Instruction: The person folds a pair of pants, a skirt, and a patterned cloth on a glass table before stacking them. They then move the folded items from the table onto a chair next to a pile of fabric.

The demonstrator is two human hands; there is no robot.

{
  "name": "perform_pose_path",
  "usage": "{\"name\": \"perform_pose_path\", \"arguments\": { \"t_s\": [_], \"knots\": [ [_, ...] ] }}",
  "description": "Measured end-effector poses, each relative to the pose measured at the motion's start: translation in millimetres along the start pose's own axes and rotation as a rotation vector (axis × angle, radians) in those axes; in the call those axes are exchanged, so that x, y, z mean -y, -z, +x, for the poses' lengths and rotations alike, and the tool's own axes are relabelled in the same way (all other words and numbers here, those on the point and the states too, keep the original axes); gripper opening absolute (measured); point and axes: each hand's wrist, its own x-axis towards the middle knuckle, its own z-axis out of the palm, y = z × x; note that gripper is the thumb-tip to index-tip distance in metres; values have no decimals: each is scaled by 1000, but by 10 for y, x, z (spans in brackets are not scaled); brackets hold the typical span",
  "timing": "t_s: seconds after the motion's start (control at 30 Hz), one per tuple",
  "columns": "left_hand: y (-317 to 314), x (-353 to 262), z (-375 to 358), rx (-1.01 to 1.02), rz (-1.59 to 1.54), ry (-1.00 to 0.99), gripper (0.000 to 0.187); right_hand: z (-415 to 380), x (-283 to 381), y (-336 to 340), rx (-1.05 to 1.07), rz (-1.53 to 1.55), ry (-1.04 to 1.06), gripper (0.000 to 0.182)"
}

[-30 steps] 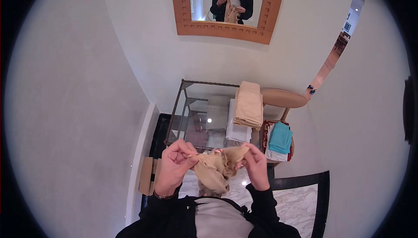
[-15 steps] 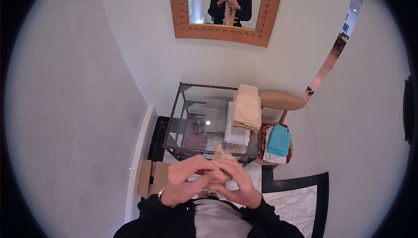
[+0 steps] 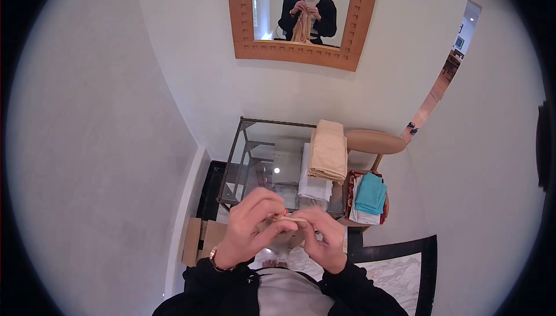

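Note:
Both hands pinch the edge of a beige cloth [image 3: 293,219] in front of my chest. My left hand [image 3: 249,223], with a bracelet at the wrist, is closed on one part of it. Close beside, my right hand [image 3: 324,236] grips the same edge between thumb and fingers. From above only a thin strip of the cloth shows; in the mirror [image 3: 301,52] its reflection hangs down below the hands. Beyond my hands stands a glass-topped table [image 3: 255,142] with a folded beige cloth stack [image 3: 328,151] over white folded cloth [image 3: 314,188].
A chair [image 3: 376,140] at the right of the table carries folded turquoise cloth [image 3: 370,193] on white and red fabric. Cardboard [image 3: 192,242] leans low at the left, by the wall. Marble floor [image 3: 394,275] with a black border shows at lower right.
My hands have shifted up slightly and spread a little, drawing the cloth's edge into a thin strip between them. In the mirror more of the cloth hangs down.

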Motion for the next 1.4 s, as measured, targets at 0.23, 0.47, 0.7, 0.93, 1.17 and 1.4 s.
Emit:
{"name": "perform_pose_path", "arguments": {
  "t_s": [0.23, 0.47, 0.7, 0.93, 1.17, 1.4],
  "knots": [
    [-74, 45, -62, 43, -55, 170, 20, 33, -59, -1, 9, 45, -73, 16],
    [-89, 201, -54, 188, -295, 341, 32, 101, -69, 178, 174, 46, -234, 21],
    [-248, 478, -235, 413, -249, 365, 57, 161, -93, 346, 59, -7, -131, 21],
    [-160, 1041, -792, 558, 15, 494, 37, 168, -158, 517, -62, -253, -47, 21],
    [112, 887, -669, 260, 116, 415, 26, 124, -255, 483, -251, -265, -33, 17],
    [-164, 1115, -984, 321, -204, 405, 26, 251, -123, 605, -383, -312, 191, 18]
  ]
}}
